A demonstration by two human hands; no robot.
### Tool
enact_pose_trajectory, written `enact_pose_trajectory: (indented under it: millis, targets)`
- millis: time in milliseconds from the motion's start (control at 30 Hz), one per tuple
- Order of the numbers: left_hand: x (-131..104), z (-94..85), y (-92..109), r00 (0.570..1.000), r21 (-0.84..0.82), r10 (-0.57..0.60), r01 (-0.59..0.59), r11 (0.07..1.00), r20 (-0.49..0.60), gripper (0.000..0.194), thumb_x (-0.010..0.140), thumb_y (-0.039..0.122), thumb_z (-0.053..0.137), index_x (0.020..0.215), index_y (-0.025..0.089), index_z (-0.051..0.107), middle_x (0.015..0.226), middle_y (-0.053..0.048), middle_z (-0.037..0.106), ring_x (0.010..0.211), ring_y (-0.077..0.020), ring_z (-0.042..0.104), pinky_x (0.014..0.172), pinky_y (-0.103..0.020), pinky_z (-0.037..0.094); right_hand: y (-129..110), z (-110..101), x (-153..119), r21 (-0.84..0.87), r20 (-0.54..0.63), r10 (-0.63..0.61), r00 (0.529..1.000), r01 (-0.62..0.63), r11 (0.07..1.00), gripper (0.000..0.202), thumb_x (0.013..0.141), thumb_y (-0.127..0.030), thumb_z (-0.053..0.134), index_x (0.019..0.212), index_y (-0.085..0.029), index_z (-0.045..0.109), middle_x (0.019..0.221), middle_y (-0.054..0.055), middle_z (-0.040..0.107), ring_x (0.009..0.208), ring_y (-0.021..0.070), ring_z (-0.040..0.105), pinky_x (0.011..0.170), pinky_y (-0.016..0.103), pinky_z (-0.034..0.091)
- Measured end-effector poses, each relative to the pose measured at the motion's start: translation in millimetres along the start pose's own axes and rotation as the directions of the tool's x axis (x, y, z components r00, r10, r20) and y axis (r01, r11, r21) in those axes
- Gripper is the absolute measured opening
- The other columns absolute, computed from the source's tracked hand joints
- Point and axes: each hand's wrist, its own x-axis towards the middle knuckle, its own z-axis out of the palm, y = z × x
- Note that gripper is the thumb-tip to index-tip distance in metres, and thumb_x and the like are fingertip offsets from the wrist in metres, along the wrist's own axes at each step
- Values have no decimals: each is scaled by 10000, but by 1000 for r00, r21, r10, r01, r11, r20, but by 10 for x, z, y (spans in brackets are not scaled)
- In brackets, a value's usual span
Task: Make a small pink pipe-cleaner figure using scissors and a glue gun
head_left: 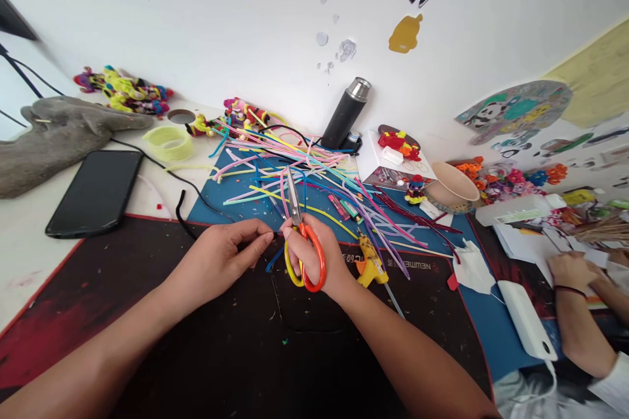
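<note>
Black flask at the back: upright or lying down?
Upright: the flask has its base down and its steel top up. The slant is probably lens distortion.

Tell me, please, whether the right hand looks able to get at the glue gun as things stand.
Probably yes, once free: the right hand now holds the scissors, but the glue gun lies close beside it, with nothing clearly covering it.

The one view looks from my head, forward and down, close above my left hand (225,263) and right hand (325,250) at mid-frame; the dark mat (206,360) runs off the bottom, and past the table's (34,262) far edge rises the white wall (221,19).
</note>
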Motion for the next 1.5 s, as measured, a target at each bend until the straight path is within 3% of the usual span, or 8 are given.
enact_pose_trajectory:
  millis: [700, 1300, 1500]
  targets:
    - [-6, 4, 30, 1000, -50, -6, 6, 999, -5, 407, 1064, 540, 560, 880, 225, 740, 625, 42, 647, 575, -149, 603, 574, -239, 449, 63, -6, 11, 79, 80, 1, 997, -7, 997, 436, 920, -605, 786, 1037, -235, 588, 508, -117, 556, 372, 110, 463, 406, 219, 389]
    - [-16, -10, 54, 999, -39, 46, -46, 998, -21, 396, 1070, 483, 563, 817, 219, 715, 617, 50, 635, 567, -133, 582, 573, -231, 430, 169, -7, 63, 178, 45, -37, 998, 28, 984, 448, 963, -642, 759, 1038, -222, 624, 515, -108, 570, 357, 97, 468, 373, 196, 356]
    - [-11, 9, 49, 998, -61, 51, -52, 997, -19, 377, 1074, 473, 565, 850, 221, 733, 615, 56, 638, 551, -128, 572, 553, -228, 419, 149, 8, 45, 146, 82, -19, 996, 7, 989, 466, 959, -658, 772, 1045, -226, 622, 527, -102, 588, 362, 105, 481, 367, 199, 389]
